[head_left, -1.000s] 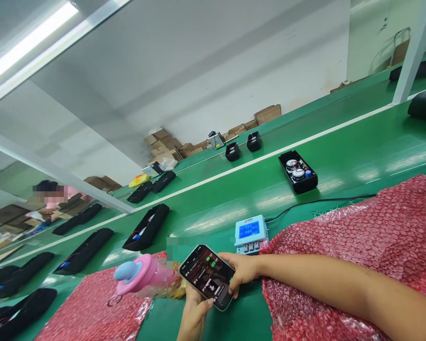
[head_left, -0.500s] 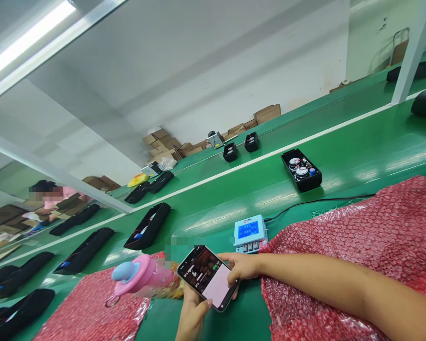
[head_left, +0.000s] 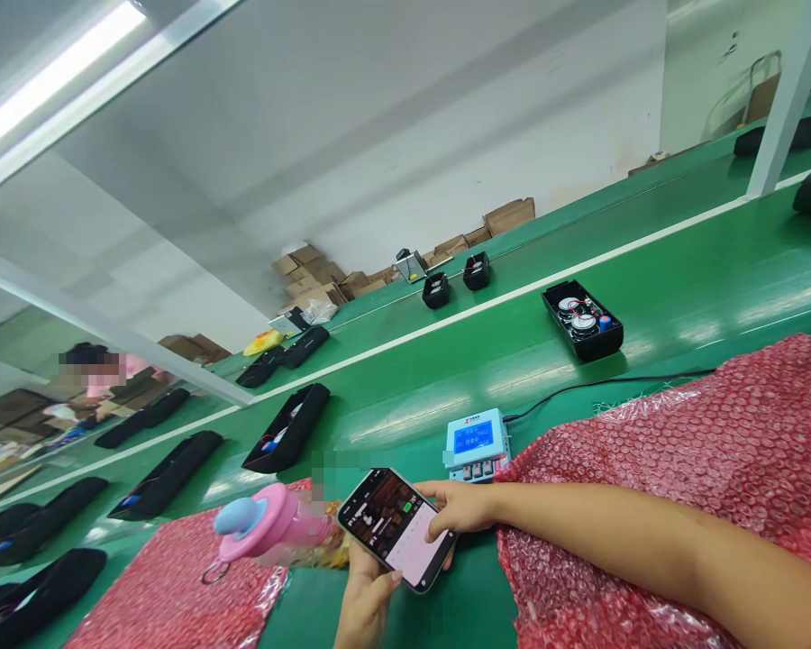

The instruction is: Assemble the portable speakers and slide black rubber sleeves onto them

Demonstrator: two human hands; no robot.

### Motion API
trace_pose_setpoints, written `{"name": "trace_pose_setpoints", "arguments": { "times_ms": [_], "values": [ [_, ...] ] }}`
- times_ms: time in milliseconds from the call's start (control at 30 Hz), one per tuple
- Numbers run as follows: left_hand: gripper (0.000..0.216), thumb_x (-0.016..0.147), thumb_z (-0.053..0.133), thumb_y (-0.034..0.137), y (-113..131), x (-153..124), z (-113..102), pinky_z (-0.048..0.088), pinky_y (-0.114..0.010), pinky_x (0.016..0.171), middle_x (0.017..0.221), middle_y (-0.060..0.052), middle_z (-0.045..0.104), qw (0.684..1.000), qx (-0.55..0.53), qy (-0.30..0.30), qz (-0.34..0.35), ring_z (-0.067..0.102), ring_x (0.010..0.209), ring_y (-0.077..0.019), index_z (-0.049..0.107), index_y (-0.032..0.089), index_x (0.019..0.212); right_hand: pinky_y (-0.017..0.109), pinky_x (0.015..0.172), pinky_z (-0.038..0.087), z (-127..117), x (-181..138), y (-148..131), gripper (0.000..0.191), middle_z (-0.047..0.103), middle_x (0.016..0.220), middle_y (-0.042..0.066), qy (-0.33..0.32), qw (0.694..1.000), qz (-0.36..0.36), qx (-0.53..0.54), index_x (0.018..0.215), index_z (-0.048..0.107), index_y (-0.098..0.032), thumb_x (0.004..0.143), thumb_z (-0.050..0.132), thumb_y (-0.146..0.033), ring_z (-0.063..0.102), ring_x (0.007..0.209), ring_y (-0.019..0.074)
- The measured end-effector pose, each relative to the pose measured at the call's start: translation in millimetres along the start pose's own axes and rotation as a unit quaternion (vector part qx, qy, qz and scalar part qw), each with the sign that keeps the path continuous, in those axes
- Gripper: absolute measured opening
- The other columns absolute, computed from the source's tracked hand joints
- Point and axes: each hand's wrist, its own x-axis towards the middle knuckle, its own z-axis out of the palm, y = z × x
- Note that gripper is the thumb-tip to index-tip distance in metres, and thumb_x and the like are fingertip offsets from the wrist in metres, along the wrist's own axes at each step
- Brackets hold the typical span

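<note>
Nearest the camera, my left hand comes up from the bottom edge and is closed on the phone, cupping it from below with fingertips curled over its near edge. The phone is tilted, screen lit and facing up, and held above the green belt. My right hand is closed on the phone's right end, with one finger along the upper edge and the thumb at the screen's lower corner. My right forearm lies across a sheet of red wrap.

Left of the phone, a pink bottle lies on its side, its cap pointing left, on a second red sheet. Just behind my right hand stands a blue meter, touching the wrap's edge. A black cable runs right from it.

Farther along the belt is an open black case with two round speakers inside. More black cases lie in a row to the left.

At the far wall there are cardboard boxes. A person sits at far left.
</note>
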Motion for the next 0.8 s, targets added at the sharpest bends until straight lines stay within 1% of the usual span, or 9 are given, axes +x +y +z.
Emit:
{"name": "trace_pose_setpoints", "arguments": {
  "times_ms": [233,367,467,533,667,800],
  "values": [
    [0.083,0.048,0.073,0.025,0,-1,0,0.047,-0.035,0.081,0.106,-0.002,0.064,1.0,-0.006,0.005,-0.007,0.056,0.101,-0.0295,0.043,0.029,0.126,0.042,0.071,0.05,-1,-1,-2,0.091,0.059,0.083,-0.002,-0.013,1.0,0.012,0.006,0.127,0.04,-0.025,0.044,0.075,-0.014,0.061,0.079,0.0222],
    [0.08,0.05,0.075,0.03,-8,5,-9,0.046,-0.036,0.085,0.111,-0.004,0.062,1.0,-0.002,0.007,-0.004,0.053,0.108,-0.0304,0.046,0.028,0.124,0.041,0.069,0.051,-2,-1,-3,0.089,0.059,0.083,-0.002,-0.022,0.999,0.016,0.016,0.124,0.043,-0.025,0.042,0.073,-0.013,0.061,0.078,0.023],
    [0.081,0.047,0.078,0.031,-14,12,-18,0.045,-0.037,0.089,0.115,-0.004,0.06,1.0,0.006,0.021,-0.019,0.049,0.114,-0.0318,0.047,0.029,0.122,0.04,0.067,0.051,-3,-1,-4,0.087,0.059,0.082,-0.002,-0.029,0.999,0.021,0.025,0.122,0.044,-0.023,0.04,0.073,-0.014,0.061,0.077,0.024],
    [0.08,0.048,0.078,0.031,-13,14,-21,0.045,-0.036,0.09,0.116,-0.003,0.06,0.999,0.005,0.02,-0.031,0.048,0.116,-0.0315,0.048,0.029,0.121,0.04,0.067,0.051,-3,-1,-4,0.086,0.059,0.082,-0.001,-0.031,0.999,0.023,0.03,0.121,0.045,-0.023,0.04,0.072,-0.014,0.061,0.078,0.0246],
    [0.078,0.047,0.078,0.027,-4,11,-16,0.046,-0.035,0.088,0.113,-0.003,0.062,0.999,-0.001,-0.016,-0.04,0.05,0.114,-0.0311,0.05,0.027,0.119,0.04,0.069,0.051,-2,0,-5,0.079,0.058,0.082,-0.001,-0.03,0.999,0.025,0.035,0.118,0.047,-0.023,0.043,0.07,-0.013,0.061,0.082,0.0251],
    [0.075,0.046,0.075,0.026,2,4,-6,0.046,-0.036,0.087,0.111,-0.003,0.063,1.0,0.001,0.003,-0.022,0.051,0.111,-0.0311,0.051,0.027,0.117,0.04,0.069,0.051,-2,-1,-5,0.077,0.057,0.084,-0.001,-0.031,0.999,0.024,0.037,0.116,0.048,-0.023,0.043,0.07,-0.011,0.061,0.082,0.0247]
  ]
}}
